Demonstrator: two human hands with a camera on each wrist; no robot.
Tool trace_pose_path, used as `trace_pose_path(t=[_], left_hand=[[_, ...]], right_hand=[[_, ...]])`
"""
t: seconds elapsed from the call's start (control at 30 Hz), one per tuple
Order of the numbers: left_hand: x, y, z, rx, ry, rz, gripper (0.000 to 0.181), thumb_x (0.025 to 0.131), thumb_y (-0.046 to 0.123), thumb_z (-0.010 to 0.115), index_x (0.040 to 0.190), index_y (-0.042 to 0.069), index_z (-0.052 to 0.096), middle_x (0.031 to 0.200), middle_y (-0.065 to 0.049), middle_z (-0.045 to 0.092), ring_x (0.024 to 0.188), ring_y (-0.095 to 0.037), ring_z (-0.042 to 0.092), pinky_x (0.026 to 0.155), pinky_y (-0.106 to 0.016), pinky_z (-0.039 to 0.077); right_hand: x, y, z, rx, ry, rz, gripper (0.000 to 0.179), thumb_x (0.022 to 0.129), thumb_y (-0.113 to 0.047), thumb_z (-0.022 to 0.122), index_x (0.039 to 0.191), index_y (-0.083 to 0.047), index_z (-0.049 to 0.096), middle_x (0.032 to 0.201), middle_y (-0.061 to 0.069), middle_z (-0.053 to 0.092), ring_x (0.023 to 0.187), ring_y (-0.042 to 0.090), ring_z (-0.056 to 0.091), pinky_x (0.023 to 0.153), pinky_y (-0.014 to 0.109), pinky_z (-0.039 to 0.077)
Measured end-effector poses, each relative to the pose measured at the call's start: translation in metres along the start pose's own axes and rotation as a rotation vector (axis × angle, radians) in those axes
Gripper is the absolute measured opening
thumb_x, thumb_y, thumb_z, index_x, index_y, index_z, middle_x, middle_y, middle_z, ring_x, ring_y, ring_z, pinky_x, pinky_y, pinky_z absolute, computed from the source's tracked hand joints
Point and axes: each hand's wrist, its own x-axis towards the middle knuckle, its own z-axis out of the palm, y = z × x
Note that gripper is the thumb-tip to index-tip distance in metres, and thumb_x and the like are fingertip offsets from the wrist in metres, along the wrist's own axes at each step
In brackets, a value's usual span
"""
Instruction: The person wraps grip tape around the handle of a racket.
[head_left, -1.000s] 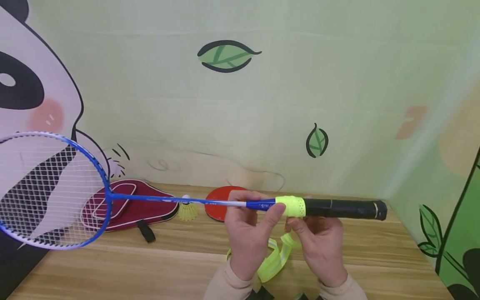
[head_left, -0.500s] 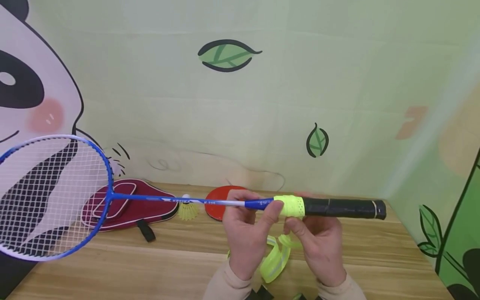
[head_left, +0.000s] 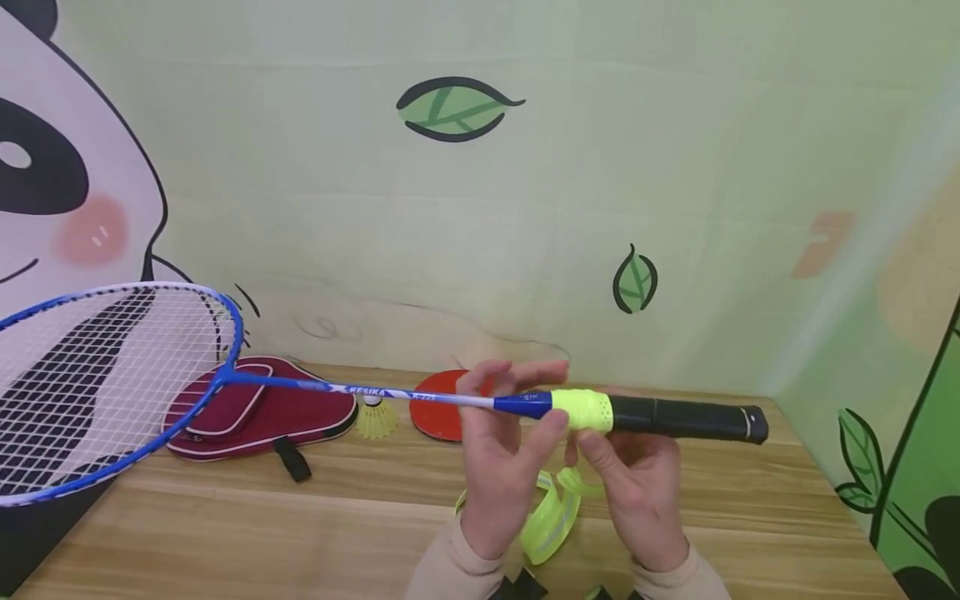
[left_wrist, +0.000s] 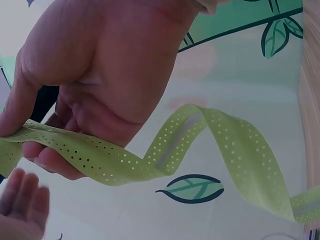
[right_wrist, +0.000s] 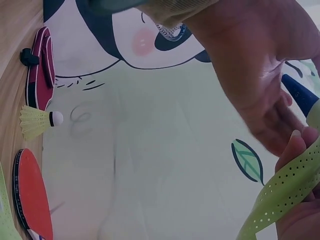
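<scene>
A blue and white badminton racket is held level above the table, its black handle to the right. Bright yellow-green perforated overgrip tape is wound round the handle's upper end beside the blue cone. My left hand holds the racket there, thumb against the wound tape, fingers extended behind the shaft. My right hand pinches the tape just below the handle between thumb and finger. From the right hand, in the left wrist view, the loose tape hangs in a twisting strip with a grey stripe.
On the wooden table lie a dark red racket bag with a black strap, a yellow shuttlecock and a red table tennis bat. Behind stands a wall cloth with a panda and leaves. More loose tape trails below the hands.
The racket has rolled about its shaft, so its head looks flatter and its lettering shows. My left fingers have straightened from round the shaft. The right hand keeps its pinch in nearly the same place.
</scene>
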Motion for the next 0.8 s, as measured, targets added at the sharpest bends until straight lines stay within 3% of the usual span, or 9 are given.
trace_pose_path(t=[0.07,0.17,0.23,0.37,0.5,0.63,0.8], left_hand=[[0.0012,-0.001,0.0,-0.103,-0.067,0.034,0.051,0.092,-0.004,0.061,0.129,0.005,0.027,0.119,-0.019,0.063,0.099,-0.029,0.061,0.071,-0.031,0.053],[0.0019,-0.0012,0.0001,-0.173,-0.113,0.039,0.052,0.092,-0.009,0.057,0.131,0.005,0.024,0.118,-0.022,0.063,0.078,-0.027,0.06,0.048,-0.03,0.05],[0.0017,-0.0011,0.0001,-0.171,-0.115,0.041,0.051,0.093,-0.009,0.056,0.131,0.003,0.025,0.115,-0.027,0.063,0.069,-0.026,0.058,0.046,-0.034,0.05],[0.0009,-0.0013,-0.0006,-0.131,-0.1,0.045,0.049,0.093,-0.009,0.057,0.13,0.003,0.027,0.109,-0.041,0.056,0.075,-0.021,0.062,0.044,-0.037,0.051],[0.0012,-0.002,-0.0012,-0.083,-0.085,0.062,0.046,0.092,-0.007,0.059,0.127,0.003,0.03,0.106,-0.043,0.054,0.087,-0.02,0.066,0.051,-0.031,0.054],[0.0013,-0.002,-0.0014,-0.051,-0.063,0.075,0.044,0.092,-0.004,0.062,0.124,0.003,0.033,0.103,-0.042,0.056,0.099,-0.024,0.067,0.069,-0.025,0.055],[0.001,-0.0016,-0.0014,-0.038,-0.04,0.07,0.042,0.091,-0.001,0.064,0.121,0.004,0.035,0.102,-0.041,0.057,0.1,-0.025,0.067,0.081,-0.027,0.054]], right_hand=[[-0.0003,-0.0003,-0.0003,-0.009,0.008,0.014,0.021,0.088,0.017,0.057,0.109,0.015,0.056,0.089,0.011,0.067,0.063,0.018,0.061,0.059,0.025,0.051],[-0.001,-0.0007,-0.0012,-0.013,0.02,0.028,0.016,0.089,0.016,0.057,0.104,0.012,0.058,0.084,0.011,0.067,0.062,0.018,0.061,0.06,0.024,0.051],[-0.0016,-0.0007,-0.0016,-0.021,0.031,0.036,0.015,0.088,0.016,0.058,0.102,0.01,0.059,0.082,0.01,0.067,0.061,0.017,0.062,0.06,0.024,0.051],[-0.0025,0.0001,-0.0019,-0.056,0.038,0.038,0.015,0.087,0.013,0.062,0.101,0.009,0.061,0.081,0.009,0.067,0.06,0.016,0.063,0.058,0.023,0.051],[-0.0018,0.0011,-0.0019,-0.075,0.03,0.011,0.016,0.086,0.009,0.065,0.101,0.011,0.06,0.083,0.008,0.068,0.06,0.015,0.063,0.057,0.024,0.052],[-0.0002,0.0024,-0.0017,-0.063,0.014,-0.029,0.018,0.086,0.009,0.066,0.101,0.014,0.058,0.087,0.011,0.068,0.061,0.016,0.063,0.057,0.025,0.053],[0.0002,0.0025,-0.0016,-0.063,0.011,-0.046,0.022,0.086,0.007,0.067,0.104,0.014,0.057,0.09,0.01,0.068,0.064,0.015,0.063,0.057,0.024,0.053]])
